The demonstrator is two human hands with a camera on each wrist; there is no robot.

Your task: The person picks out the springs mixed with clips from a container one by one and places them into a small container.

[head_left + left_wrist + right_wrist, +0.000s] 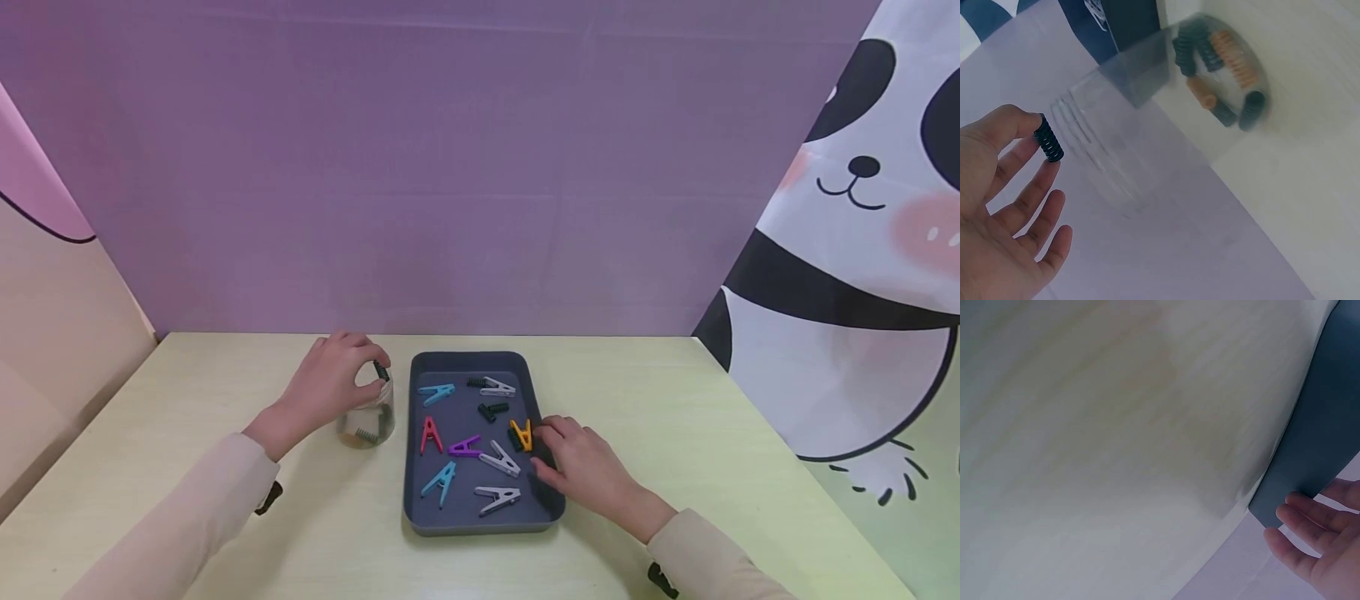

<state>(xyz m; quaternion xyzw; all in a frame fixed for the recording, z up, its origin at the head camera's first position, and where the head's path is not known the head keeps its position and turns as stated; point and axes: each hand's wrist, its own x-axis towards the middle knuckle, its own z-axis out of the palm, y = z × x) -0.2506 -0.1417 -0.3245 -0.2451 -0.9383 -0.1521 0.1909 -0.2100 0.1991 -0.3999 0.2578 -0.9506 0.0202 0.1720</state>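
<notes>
My left hand (pixel 333 379) pinches a dark green coil spring (pixel 1049 139) between thumb and fingertip, at the mouth of a clear jar (pixel 385 417). Several dark green and orange springs (pixel 1235 59) lie on the jar's bottom. To the right sits a dark grey tray (pixel 480 525) with small plastic clips in it: light blue, red (pixel 430 435), purple (pixel 465 447), white and yellow (pixel 522 435). More dark springs (pixel 492 410) lie among them. With fingers loosely bent, my right hand (pixel 588 467) rests at the tray's right rim, its thumb over the inside.
The pale wooden table (pixel 675 400) carries the jar and the tray side by side. A purple backdrop (pixel 450 167) rises behind the table's far edge. On the right hangs a panel with a panda picture (pixel 847 250).
</notes>
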